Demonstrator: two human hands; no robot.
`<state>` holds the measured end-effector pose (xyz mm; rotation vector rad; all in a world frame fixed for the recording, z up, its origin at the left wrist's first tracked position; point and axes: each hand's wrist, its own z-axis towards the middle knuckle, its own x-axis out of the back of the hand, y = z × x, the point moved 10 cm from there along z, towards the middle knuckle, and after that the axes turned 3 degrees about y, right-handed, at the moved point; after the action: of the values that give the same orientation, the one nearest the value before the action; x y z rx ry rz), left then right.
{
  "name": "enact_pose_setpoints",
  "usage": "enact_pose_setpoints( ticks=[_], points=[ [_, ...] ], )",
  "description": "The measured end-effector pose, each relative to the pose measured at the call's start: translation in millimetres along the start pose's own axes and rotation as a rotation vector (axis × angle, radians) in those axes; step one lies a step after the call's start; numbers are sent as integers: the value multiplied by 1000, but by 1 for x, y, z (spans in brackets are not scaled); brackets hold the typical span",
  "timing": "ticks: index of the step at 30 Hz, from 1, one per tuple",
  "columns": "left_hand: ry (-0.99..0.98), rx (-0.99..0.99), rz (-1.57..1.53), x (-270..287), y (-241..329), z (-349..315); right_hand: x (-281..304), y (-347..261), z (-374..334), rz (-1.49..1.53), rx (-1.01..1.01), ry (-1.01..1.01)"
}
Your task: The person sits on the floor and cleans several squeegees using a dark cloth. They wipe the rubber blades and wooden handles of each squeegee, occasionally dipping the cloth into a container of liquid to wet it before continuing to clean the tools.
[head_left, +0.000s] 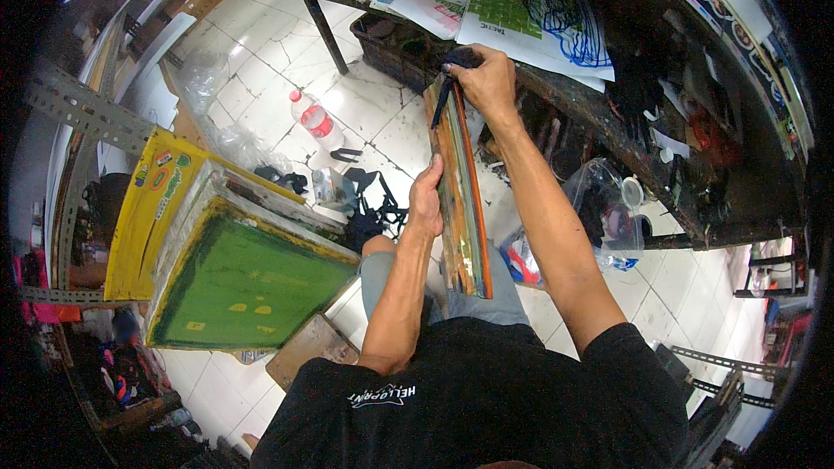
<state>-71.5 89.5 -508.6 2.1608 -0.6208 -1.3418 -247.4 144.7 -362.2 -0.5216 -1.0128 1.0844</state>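
A wooden frame [458, 200], seen nearly edge-on, stands tilted between my forearms. Its edges are stained orange, yellow and grey, and its lower end is by my lap. My left hand [426, 198] grips its left side, thumb along the edge and the other fingers partly hidden. At the far end, my right hand [485, 80] is closed on a dark cloth [462, 57], and a strip of it hangs down over the frame's upper edge. To my left leans a stack of framed screens, with a green-faced screen [261, 282] in front and a yellow frame [130, 217] behind it.
A pink-capped plastic bottle [314, 120] stands on the tiled floor, near black scraps [378, 200]. Ahead right, a dark workbench [556, 87] carries printed sheets [495, 4]. Below it are a dark crate [395, 50] and a clear plastic bag [599, 208]. A perforated metal rail [91, 111] crosses at left.
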Motion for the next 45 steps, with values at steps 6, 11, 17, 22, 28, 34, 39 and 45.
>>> enact_pose_setpoints(
  ticks=[6, 11, 17, 22, 28, 34, 39, 45],
  points=[
    [-29, -1, -19, 4, 2, 4, -12, -10, 3, -19, 24, -146],
    [29, 13, -9, 14, 6, 4, -26, -12, -1, 90, 62, -423],
    [-84, 100, -33, 16, 2, 5, -28, -5, 2, 230, -16, -552],
    [-61, 95, -39, 19, -2, 2, -29, -5, 2, 267, -17, -515],
    [-51, 50, -15, 22, 0, 1, -1, -12, -10, 186, 34, -136],
    [-49, -50, 89, 14, 21, -5, -21, 20, -10, 414, -260, -255],
    [-40, -22, 86, 15, 22, -11, -17, -2, -6, 227, -115, -371],
    [-53, -40, 78, 17, 17, -8, 10, -21, -10, 71, 98, -21]
  ],
)
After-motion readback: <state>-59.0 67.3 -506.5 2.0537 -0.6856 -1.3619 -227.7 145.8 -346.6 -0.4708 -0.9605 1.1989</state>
